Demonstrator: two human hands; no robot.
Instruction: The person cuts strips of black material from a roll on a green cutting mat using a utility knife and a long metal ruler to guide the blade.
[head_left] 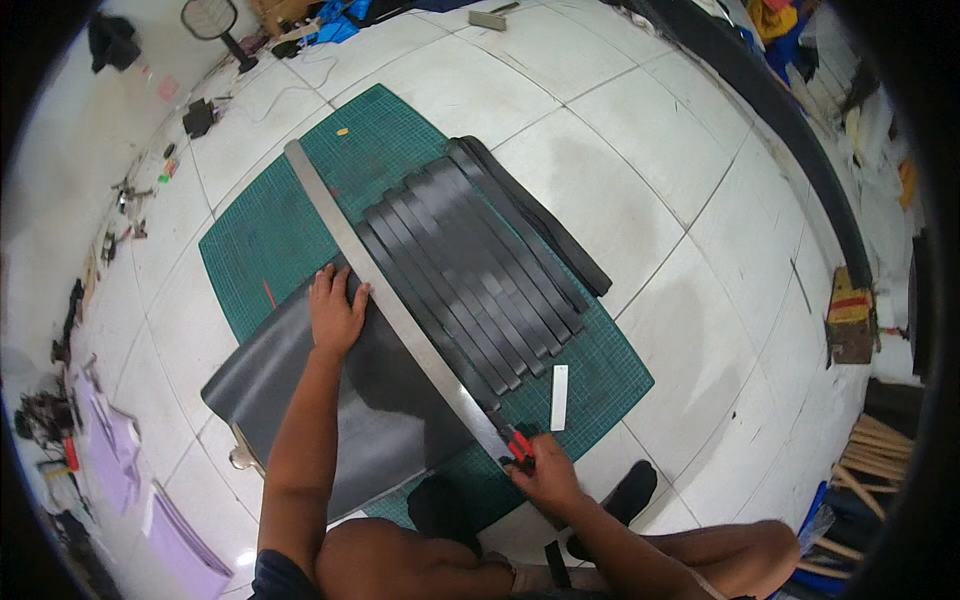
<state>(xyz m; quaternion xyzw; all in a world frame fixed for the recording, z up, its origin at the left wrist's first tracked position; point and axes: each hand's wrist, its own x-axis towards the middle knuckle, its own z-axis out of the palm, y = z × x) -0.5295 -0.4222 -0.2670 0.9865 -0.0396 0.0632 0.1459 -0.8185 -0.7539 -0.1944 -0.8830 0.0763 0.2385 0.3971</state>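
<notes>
At far left we have folded lilac sheets (183, 545); rightward, overlapping black strips (470, 275) and a flat white rectangle (559, 398) occupy the green gridded mat (265, 215). Our left grip (338, 318) lies spread on the smooth black sheet (390, 425) beside the long silver metal ruler (405, 324); our right grip (548, 474) clasps the red-and-black cutter (519, 446) at the ruler's near end.

Red cutter (519, 446) partly hidden in right grip (550, 474), sleeve (282, 577) cropped below

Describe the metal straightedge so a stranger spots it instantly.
Find the big green cutting mat. Across it, the metal straightedge slants toward the right hand, with a black sheet on its left and overlapping black strips on its right. Its pale metallic surface sets it apart from both.
</notes>
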